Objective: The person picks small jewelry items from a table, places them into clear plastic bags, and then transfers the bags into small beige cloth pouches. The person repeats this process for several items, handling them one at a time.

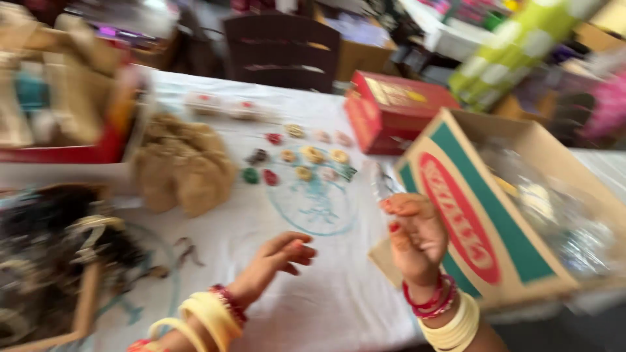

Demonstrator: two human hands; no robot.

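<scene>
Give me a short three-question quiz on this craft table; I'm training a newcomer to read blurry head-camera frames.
1. True or false: the left hand grips a tool.
2. Which hand is raised beside the open cardboard box? A left, B right.
3. What colour is the closed box behind the small round pieces?

Key: 1 false, its fingers are empty; 2 B, the right hand, pinching something small and clear; 3 red.
</scene>
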